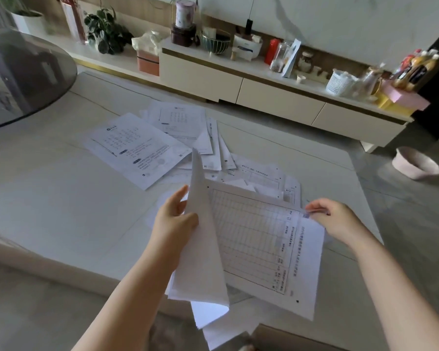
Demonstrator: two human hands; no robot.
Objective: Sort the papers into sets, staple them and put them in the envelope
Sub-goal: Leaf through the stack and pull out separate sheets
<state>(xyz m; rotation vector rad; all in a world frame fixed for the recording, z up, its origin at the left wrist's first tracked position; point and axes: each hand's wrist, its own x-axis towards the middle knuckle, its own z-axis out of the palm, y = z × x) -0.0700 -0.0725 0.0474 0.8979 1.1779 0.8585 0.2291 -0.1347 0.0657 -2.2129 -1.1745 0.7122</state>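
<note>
Left hand (pixel 174 221) grips a bundle of sheets (pixel 203 254), thumb curled on the near face, pages bowing up and over to the right. Right hand (pixel 332 219) pinches the far right corner of the gridded form (pixel 261 239) between thumb and fingertips. Loose papers (pixel 162 140) fan across the pale table (pixel 48 198), farther left.

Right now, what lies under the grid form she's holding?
Under the grid form, more white sheets poke out below, and scattered papers beyond on the table. What the form covers directly can't be seen.
</note>
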